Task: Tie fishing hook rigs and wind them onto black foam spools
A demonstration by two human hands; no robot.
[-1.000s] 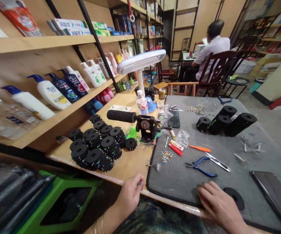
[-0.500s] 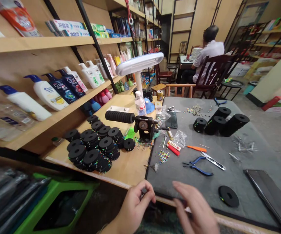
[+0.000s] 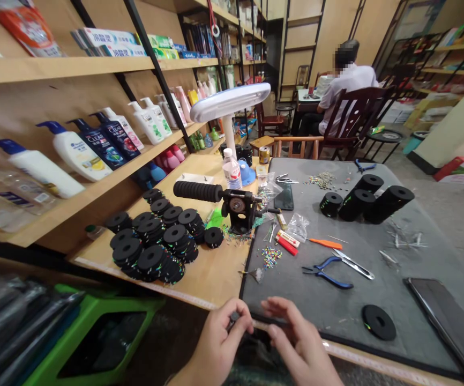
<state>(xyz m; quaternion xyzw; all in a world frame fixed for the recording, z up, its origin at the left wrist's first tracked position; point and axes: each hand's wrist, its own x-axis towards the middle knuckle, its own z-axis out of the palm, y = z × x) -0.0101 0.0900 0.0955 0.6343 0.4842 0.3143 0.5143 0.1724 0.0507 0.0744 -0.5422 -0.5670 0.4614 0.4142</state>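
My left hand (image 3: 219,338) is at the table's near edge, thumb and fingers pinched on a small dark thing I cannot make out. My right hand (image 3: 300,343) is close beside it, fingers curled toward the left hand's fingertips, and what it holds, if anything, is hidden. Both hands hover just in front of the grey mat (image 3: 352,311). A single black foam disc (image 3: 379,322) lies on the mat to the right of my right hand. Blue-handled pliers (image 3: 326,274) lie further back.
Stacks of black discs (image 3: 155,241) cover the wooden table on the left beside a black hand-crank tool (image 3: 236,206). Black rolls (image 3: 366,201), small bags, beads, a phone (image 3: 284,197), a tablet (image 3: 444,321) and a lamp (image 3: 227,104) are about. Shelves of bottles stand left. A person sits behind.
My right hand left the black disc on the mat and came left to meet my left hand at the table's edge. The left hand stayed pinched.
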